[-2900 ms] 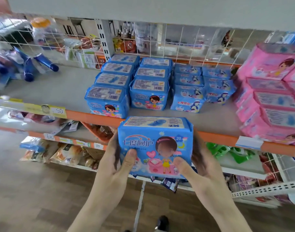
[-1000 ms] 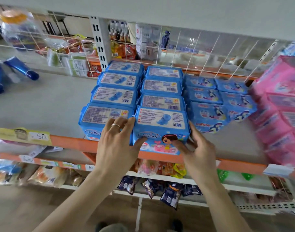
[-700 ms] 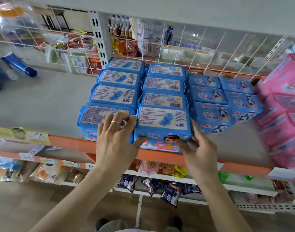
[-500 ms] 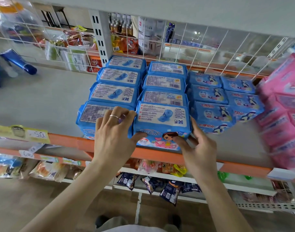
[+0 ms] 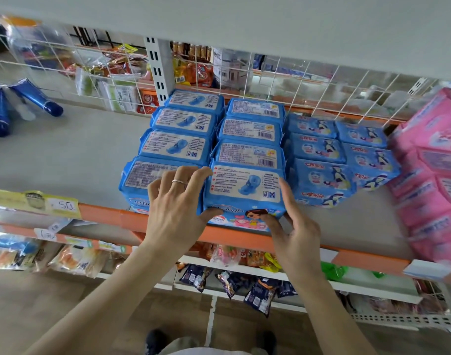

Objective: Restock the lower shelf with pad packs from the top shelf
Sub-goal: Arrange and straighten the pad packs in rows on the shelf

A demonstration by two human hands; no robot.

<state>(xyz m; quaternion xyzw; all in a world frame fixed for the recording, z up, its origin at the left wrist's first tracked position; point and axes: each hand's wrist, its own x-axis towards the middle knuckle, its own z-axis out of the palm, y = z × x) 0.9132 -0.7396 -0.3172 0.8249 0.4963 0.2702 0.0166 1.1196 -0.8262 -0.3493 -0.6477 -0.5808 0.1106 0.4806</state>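
both bare forearms reach up from the bottom of the view to the shelf's front edge. the left hand (image 5: pixel 175 211), a silver ring (image 5: pixel 178 181) on 1 finger, curls its fingers over the top left edge of the front light-blue plastic pad pack (image 5: pixel 244 188), thumb pressed on its front face. the right hand (image 5: pixel 294 226) clasps the pack's right side, thumb on the front. the pack stands at the orange front edge of the grey shelf (image 5: pixel 65 155), heading the right of 2 rows of 4 upright blue packs (image 5: pixel 178 147). flatter blue packs (image 5: pixel 321 180) lie just to the right. pink packs (image 5: pixel 434 175) at the shelf's right edge are blurred and cut off. a white wire grid (image 5: pixel 296 80) backs the shelf.
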